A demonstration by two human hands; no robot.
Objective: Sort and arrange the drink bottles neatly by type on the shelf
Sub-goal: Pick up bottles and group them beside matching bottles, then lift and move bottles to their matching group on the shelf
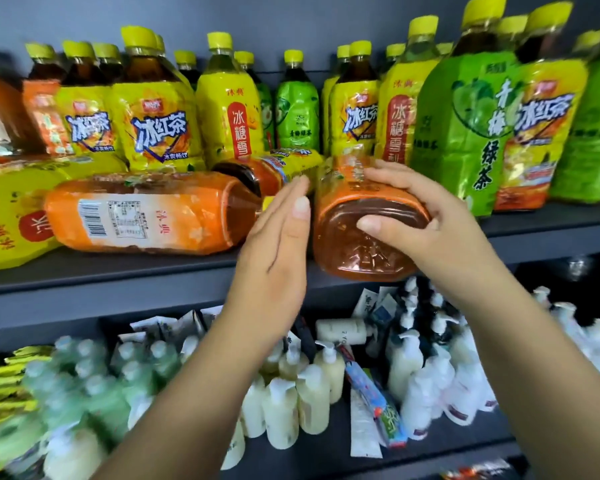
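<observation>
Dark shelving fills the view, two levels of it. Nearest, on the lower level, pale pump bottles are crowded together, some tipped over. Just above them, at the front edge of the upper shelf, an orange-labelled bottle is gripped by the right hand, base turned toward the camera, thumb pressed on the bottom and fingers wrapped over the top. Beside it the left hand is held open and flat, fingers straight, its fingertips near the bottle's side; whether contact is made cannot be told. To the left, a second orange bottle is seen lying on its side along the shelf, barcode up, with a yellow-labelled one lying beyond it at the far left. Further back, upright bottles are lined against the grey wall: yellow iced-tea bottles, mixed with green tea bottles at the right.
</observation>
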